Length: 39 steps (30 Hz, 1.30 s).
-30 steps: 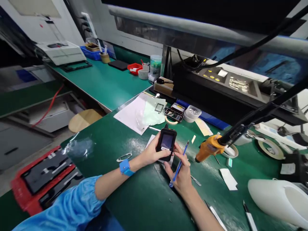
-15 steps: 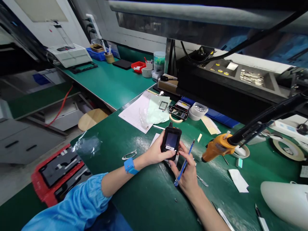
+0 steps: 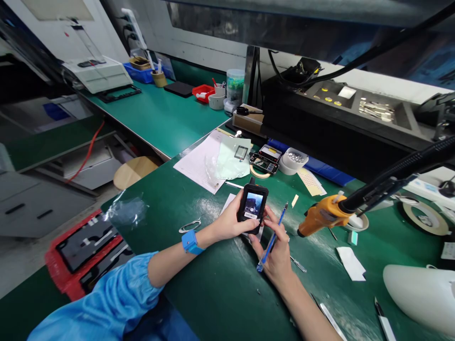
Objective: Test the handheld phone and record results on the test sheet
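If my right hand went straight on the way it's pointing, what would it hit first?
Most likely the device in your left hand; your right hand is right by its edge, perhaps touching.

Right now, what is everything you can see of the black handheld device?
The black handheld device has a plastic-looking body and a stubby antenna on top. Its lit screen shows a picture, with a white strip near its bottom. Held over the green bench, it faces the camera. The left hand grips it, thumb across the front; the right hand seems to touch its right edge.
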{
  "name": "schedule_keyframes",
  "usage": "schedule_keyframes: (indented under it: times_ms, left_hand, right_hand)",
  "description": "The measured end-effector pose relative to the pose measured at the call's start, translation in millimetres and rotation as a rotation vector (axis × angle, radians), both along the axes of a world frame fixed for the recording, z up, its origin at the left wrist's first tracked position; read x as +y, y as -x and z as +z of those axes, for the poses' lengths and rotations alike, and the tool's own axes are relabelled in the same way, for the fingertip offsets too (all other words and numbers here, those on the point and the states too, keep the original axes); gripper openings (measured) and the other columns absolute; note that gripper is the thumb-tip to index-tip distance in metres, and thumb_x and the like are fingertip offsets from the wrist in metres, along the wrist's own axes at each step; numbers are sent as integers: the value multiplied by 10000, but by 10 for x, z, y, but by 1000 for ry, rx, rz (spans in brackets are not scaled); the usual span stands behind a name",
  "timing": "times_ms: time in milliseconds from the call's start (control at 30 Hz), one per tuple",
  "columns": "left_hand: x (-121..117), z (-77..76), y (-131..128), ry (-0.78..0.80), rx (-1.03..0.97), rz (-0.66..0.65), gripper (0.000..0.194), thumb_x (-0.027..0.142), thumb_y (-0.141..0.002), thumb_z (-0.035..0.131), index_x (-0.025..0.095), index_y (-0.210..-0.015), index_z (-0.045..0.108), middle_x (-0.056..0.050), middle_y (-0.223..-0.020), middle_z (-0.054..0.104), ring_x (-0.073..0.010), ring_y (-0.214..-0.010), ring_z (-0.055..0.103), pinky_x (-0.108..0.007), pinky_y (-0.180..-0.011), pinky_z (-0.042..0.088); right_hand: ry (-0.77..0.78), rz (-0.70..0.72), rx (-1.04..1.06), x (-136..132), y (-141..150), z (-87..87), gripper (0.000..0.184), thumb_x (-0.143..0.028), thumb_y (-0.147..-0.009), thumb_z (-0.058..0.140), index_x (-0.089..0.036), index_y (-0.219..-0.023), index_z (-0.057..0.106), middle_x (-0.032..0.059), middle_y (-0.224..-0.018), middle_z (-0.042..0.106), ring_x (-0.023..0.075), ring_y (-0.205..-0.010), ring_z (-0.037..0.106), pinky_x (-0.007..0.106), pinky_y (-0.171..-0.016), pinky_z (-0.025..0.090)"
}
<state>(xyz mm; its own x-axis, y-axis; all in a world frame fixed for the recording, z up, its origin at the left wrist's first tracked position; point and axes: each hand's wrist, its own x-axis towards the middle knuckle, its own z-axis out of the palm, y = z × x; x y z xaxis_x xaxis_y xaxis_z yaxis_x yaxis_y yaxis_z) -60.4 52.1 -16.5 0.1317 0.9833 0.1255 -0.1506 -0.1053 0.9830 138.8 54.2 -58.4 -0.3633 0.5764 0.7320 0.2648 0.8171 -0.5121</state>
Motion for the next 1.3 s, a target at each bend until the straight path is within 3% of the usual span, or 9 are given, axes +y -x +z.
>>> schedule_keyframes:
  times_ms: [167,700,900,1300]
  left_hand:
    - [5,17,-11,-10,-15,-10,817,347,-855,881,166,-1557,507,-123,-1244,822,-269,-1085,817,-370,-940,656]
    - [8,2,-3,2,13,42,775,339,-781,913,174,-1465,588,-89,-1196,798,-270,-1076,782,-354,-935,627]
    - [3,-15,-9,-7,49,29,753,371,-795,874,179,-1462,581,-94,-1218,769,-268,-1091,749,-348,-936,608]
    - [12,-27,0,-45,87,10,731,345,-792,847,183,-1438,546,-99,-1224,753,-264,-1067,743,-351,-910,605]
  right_hand:
    - [6,4,8,0,6,4,511,-229,-1101,749,-261,-1545,499,245,-1601,686,338,-1489,712,558,-1105,710]
    - [-8,-13,32,-4,18,-24,566,-185,-1060,790,-292,-1544,515,219,-1587,701,334,-1463,732,576,-1090,711]
    - [-11,-46,14,-1,17,-36,489,-215,-1077,772,-305,-1498,541,196,-1565,714,314,-1431,753,555,-1058,729]
    - [-1,-8,34,4,9,-34,641,-116,-1012,821,-316,-1545,528,189,-1638,669,330,-1447,742,547,-1094,714]
